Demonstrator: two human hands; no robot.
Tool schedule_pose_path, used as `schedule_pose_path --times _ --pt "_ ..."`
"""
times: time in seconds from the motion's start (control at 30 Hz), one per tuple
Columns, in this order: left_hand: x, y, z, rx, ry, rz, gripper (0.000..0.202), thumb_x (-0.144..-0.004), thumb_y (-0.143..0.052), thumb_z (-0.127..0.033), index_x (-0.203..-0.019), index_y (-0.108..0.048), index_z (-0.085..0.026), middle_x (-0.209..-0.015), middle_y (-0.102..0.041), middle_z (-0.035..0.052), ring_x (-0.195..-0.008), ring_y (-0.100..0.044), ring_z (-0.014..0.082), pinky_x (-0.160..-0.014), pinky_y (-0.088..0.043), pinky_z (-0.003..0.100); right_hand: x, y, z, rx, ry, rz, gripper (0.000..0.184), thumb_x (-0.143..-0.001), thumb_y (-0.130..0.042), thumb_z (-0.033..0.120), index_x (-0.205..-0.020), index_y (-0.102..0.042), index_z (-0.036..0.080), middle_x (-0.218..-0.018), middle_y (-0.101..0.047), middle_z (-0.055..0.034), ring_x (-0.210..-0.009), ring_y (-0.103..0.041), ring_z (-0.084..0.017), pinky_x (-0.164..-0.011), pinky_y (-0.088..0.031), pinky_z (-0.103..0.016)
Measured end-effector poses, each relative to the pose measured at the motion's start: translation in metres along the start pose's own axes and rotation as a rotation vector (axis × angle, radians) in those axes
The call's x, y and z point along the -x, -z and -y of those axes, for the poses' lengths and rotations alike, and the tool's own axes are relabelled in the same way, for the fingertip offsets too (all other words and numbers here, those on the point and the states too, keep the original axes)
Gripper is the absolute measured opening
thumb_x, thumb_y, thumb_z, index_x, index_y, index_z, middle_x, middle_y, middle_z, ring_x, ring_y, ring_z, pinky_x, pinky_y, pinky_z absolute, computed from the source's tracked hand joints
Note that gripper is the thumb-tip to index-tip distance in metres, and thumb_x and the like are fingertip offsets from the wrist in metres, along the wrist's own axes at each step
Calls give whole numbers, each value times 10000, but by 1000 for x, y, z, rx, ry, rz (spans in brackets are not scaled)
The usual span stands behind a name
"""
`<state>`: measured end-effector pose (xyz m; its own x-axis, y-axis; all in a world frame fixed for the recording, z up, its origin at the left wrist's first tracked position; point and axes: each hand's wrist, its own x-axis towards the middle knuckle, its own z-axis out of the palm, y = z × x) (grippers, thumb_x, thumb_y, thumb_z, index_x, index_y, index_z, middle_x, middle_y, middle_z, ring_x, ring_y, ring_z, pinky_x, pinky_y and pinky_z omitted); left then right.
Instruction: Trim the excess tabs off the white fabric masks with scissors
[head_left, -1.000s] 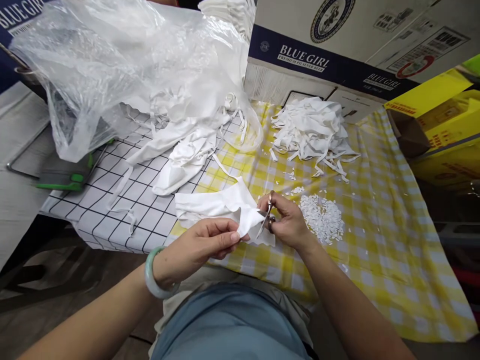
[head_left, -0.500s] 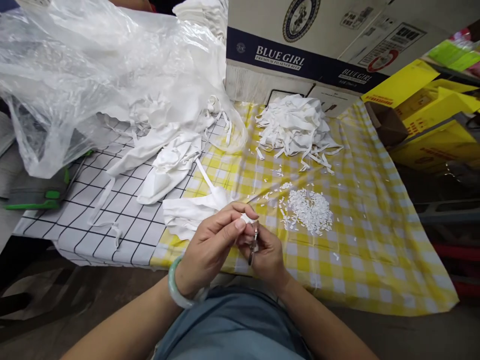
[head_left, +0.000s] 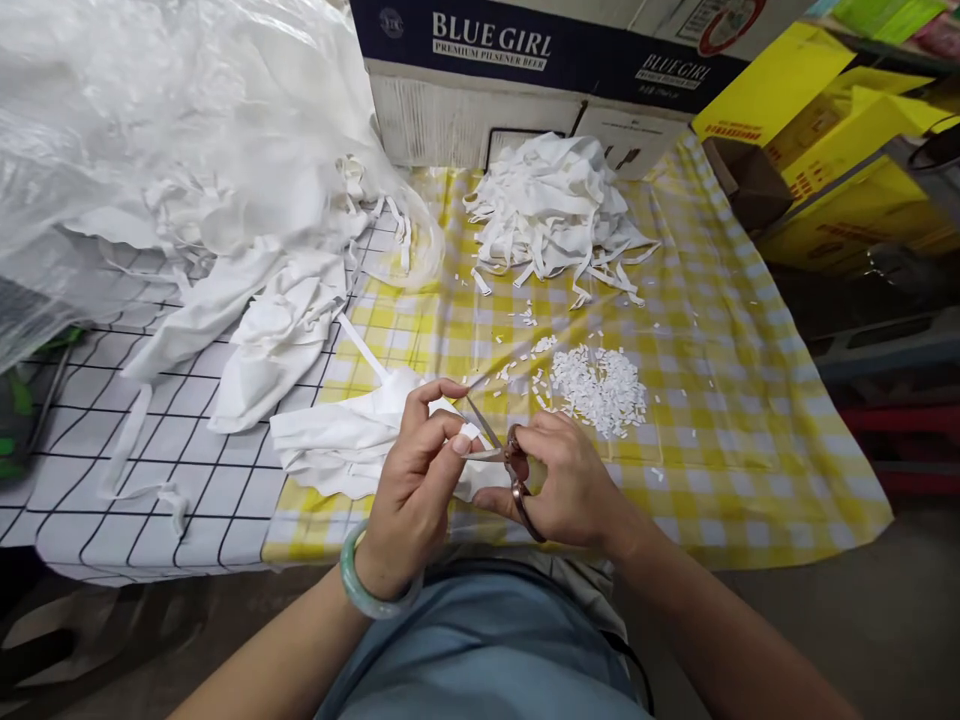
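The scissors (head_left: 504, 462), shut a moment ago, now gape in the right hand (head_left: 564, 492), blades at the edge of the white cloth (head_left: 337, 450) pinched by the left hand (head_left: 416, 480). Another snip looks ready, near the table's (head_left: 712, 400) near edge, with cut bits (head_left: 600, 385) just beyond.

checked tablecloths (head_left: 712, 330), beer carton (head_left: 525, 60), yellow boxes (head_left: 840, 150)

At the far edge of the table stands a cardboard box (head_left: 525, 90) with a dark blue band. On it, white letters read "BLUE GIRL" and, below in smaller type, "PREMIUM PILSENER BEER". Further right on the same band, "BLUE GIRL" appears again, smaller. The print on the yellow cartons (head_left: 840, 150) at far right is too small to read.
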<state>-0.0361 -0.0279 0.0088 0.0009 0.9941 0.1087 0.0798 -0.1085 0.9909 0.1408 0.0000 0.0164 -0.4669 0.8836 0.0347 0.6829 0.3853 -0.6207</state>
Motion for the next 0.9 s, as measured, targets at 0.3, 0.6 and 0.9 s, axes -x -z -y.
schedule_pose_path --times 0.3,0.6,0.9 --pt "-5 -3 0 -85 -54 61 278 -981 -420 -173 -774 -598 -227 -834 -529 67 -1283 -403 245 -1024 -394 393 -6 0 -4 -9 11 2 505 -694 -740 607 -549 -482 199 -558 -502 8 -582 -452 -142 -637 -323 -296" --pt "-5 -3 4 -69 -57 67 234 -977 -447 -192 -858 -647 -220 -866 -522 81 -1280 -404 263 -1022 -410 419 -10 0 -5 -24 12 5 505 -695 -742 595 -536 -468 203 -539 -493 12 -569 -455 -141 -644 -330 -301" --pt "-6 -5 9 -59 -113 66 194 -975 -459 -166 -880 -622 -213 -851 -533 71 -1280 -402 260 -1019 -409 421 -9 -2 -8 -19 -10 -7 520 -723 -725 608 -523 -492 189 -521 -484 19 -551 -431 -121 -630 -320 -279"
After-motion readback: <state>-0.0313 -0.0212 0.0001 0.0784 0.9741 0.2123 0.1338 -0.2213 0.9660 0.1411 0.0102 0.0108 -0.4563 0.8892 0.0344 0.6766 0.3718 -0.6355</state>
